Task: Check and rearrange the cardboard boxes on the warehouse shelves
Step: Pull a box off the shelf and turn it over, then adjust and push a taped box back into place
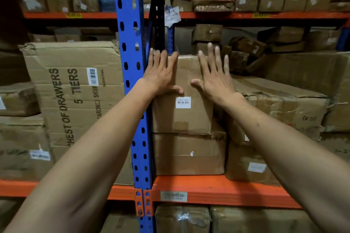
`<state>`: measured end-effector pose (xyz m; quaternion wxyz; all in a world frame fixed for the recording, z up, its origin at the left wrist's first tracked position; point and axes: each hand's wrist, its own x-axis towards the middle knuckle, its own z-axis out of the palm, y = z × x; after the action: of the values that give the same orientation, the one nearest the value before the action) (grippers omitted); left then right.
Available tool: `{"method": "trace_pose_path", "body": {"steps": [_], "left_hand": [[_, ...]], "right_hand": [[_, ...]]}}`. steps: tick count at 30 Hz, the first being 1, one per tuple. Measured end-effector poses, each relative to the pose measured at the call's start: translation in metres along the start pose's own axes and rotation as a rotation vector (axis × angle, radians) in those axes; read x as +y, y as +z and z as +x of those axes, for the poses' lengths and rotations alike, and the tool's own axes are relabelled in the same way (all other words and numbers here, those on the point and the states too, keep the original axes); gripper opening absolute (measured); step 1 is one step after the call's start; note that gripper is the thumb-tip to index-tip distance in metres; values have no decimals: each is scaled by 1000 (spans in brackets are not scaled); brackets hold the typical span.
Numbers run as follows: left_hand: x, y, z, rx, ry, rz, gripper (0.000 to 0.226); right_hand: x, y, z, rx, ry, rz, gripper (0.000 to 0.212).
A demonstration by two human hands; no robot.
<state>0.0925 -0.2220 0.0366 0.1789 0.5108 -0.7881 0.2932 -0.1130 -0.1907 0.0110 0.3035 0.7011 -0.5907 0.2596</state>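
A brown cardboard box (185,117) with a white barcode label stands on the middle shelf, just right of the blue upright. It rests on a wider box (189,155). My left hand (162,73) lies flat on its upper left front, fingers spread, reaching its top edge. My right hand (214,73) presses flat on its upper right front, fingers spread, thumb pointing inward. Neither hand grips anything.
A blue perforated upright (130,81) stands left of the box. An orange beam (208,191) runs below it. A large "Chest of Drawers" carton (75,91) fills the left bay. Crumpled cartons (284,104) crowd the right. Small boxes (246,45) are piled behind.
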Motion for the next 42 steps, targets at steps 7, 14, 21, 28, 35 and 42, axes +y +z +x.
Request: {"method": "trace_pose_path", "body": {"steps": [7, 14, 21, 28, 35, 42], "left_hand": [[-5, 5, 9, 5, 20, 52, 154], [-8, 12, 8, 85, 50, 57, 153], [-2, 6, 4, 18, -26, 4, 163], [75, 1, -28, 5, 77, -244, 141], [207, -20, -29, -359, -271, -931, 100], [266, -34, -25, -747, -680, -1476, 112]], "right_hand": [[-4, 2, 12, -10, 23, 89, 93], [-4, -2, 9, -61, 80, 130, 91], [17, -44, 9, -319, 7, 291, 90], [143, -108, -60, -264, 345, 301, 83], [220, -105, -141, -342, 656, 418, 84], [244, -95, -156, -501, 425, 154, 78]]}}
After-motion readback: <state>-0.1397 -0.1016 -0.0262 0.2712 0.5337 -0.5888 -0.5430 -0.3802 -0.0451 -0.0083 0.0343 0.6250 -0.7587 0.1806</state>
